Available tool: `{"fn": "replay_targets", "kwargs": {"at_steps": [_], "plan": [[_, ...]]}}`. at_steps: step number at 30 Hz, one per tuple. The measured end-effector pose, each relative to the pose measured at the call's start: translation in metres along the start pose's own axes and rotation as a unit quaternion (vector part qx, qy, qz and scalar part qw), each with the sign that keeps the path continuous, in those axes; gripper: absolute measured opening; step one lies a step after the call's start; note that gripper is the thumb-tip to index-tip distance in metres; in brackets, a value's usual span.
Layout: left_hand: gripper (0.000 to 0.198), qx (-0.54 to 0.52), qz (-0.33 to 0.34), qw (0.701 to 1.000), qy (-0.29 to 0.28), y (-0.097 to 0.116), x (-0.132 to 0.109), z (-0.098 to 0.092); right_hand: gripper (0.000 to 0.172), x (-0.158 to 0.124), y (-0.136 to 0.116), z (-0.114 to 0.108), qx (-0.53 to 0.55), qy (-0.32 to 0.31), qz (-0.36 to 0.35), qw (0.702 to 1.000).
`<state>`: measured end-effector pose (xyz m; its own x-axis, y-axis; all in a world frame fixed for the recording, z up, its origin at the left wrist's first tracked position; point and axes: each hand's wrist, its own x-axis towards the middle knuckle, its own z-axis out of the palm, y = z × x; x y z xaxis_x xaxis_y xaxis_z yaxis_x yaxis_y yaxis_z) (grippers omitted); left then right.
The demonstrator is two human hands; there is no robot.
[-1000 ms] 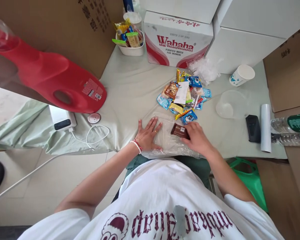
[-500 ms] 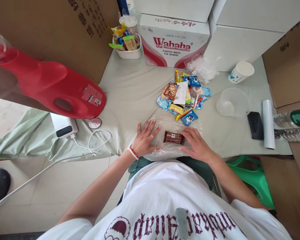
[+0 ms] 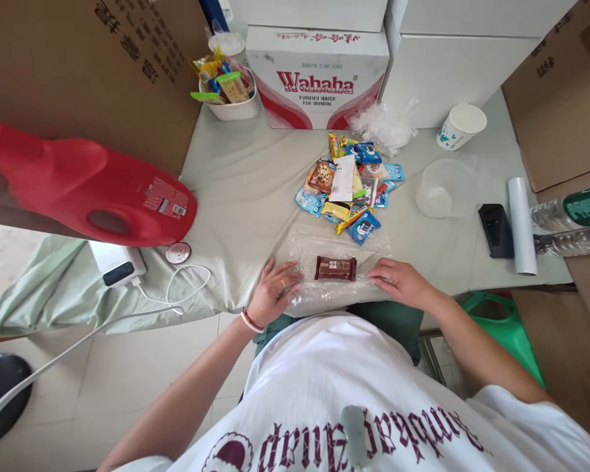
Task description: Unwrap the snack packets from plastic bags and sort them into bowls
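A brown chocolate bar [image 3: 335, 268] lies on a clear plastic bag [image 3: 324, 246] spread flat near the table's front edge. My left hand [image 3: 274, 290] rests on the bag's left edge, fingers curled and pinching the plastic. My right hand [image 3: 402, 280] lies on the bag's right edge, fingers stretched toward the bar but apart from it. Just beyond the bag is a pile of small snack packets [image 3: 348, 190].
A red jug [image 3: 93, 190] lies on its side at left, by a power bank [image 3: 115, 263] and white cable [image 3: 187, 282]. Farther back: a Wahaha box [image 3: 317, 82], a snack tub [image 3: 229, 98], a paper cup [image 3: 461, 126]. Right: clear bowl [image 3: 442, 190], black phone [image 3: 495, 229], white roll [image 3: 521, 226], bottles [image 3: 570, 223].
My right hand set the chocolate bar down on the bag and let go, moving off to the right edge. My left hand slid back to the bag's left edge and curled.
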<state>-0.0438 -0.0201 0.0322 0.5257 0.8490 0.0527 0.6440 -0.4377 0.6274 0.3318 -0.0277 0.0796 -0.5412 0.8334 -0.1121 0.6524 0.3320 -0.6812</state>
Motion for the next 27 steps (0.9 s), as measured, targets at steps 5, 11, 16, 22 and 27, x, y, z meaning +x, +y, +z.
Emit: {"fn": "replay_targets", "kwargs": {"at_steps": [5,11,16,22,27], "plan": [[0.023,0.054,-0.167,0.976,0.131,-0.012,0.040,0.008,0.024,0.035,0.013,-0.025,-0.043,0.005,0.114,0.993],[0.028,0.147,-0.234,0.920,0.278,-0.010,0.046,-0.002,0.030,0.074,-0.009,-0.034,-0.242,0.068,0.185,0.950],[0.031,0.118,-0.060,0.961,0.242,0.033,0.025,-0.001,0.029,0.115,-0.024,-0.009,-0.241,-0.009,0.035,0.970],[0.053,0.162,0.005,0.987,-0.002,0.058,0.037,0.034,0.034,0.145,-0.019,0.015,-0.296,-0.031,0.034,0.954],[0.053,0.203,0.010,0.979,-0.004,0.048,0.039,0.044,0.022,0.150,-0.020,0.006,-0.251,-0.058,0.078,0.963]]}}
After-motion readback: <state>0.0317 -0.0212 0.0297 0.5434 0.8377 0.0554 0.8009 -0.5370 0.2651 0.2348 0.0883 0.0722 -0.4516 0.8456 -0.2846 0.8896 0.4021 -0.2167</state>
